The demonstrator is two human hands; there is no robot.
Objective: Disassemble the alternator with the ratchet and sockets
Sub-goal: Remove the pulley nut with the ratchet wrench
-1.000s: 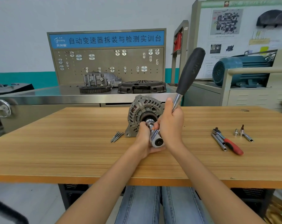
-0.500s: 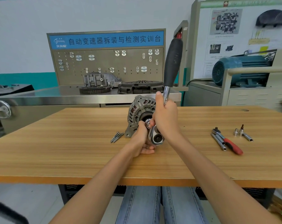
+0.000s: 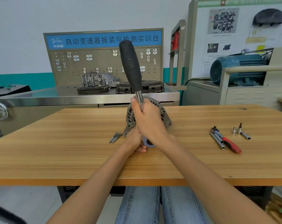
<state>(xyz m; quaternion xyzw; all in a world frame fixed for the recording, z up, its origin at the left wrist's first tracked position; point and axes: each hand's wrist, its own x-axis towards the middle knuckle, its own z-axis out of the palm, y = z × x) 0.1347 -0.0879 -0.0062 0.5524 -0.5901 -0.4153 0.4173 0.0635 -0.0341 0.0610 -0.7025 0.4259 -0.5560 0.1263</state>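
A grey alternator (image 3: pixel 163 110) stands on its edge at the middle of the wooden table (image 3: pixel 56 151), mostly hidden behind my hands. My right hand (image 3: pixel 149 122) grips the chrome shaft of a big ratchet (image 3: pixel 131 67), whose black handle points up and leans left. The ratchet head (image 3: pixel 147 142) shows just below that hand, at the alternator's front. My left hand (image 3: pixel 134 142) curls around the front of the alternator under the ratchet head; what its fingers hold is hidden.
Several long bolts (image 3: pixel 115 137) lie left of the alternator. At the right lie a red-handled small ratchet (image 3: pixel 229 142), an extension bar (image 3: pixel 217 140) and sockets (image 3: pixel 239 131). A steel bench with a clutch plate (image 3: pixel 153 87) stands behind the table.
The ratchet handle has swung from leaning right, through upright, to leaning left. My right hand turned with it and now covers most of the alternator's front.
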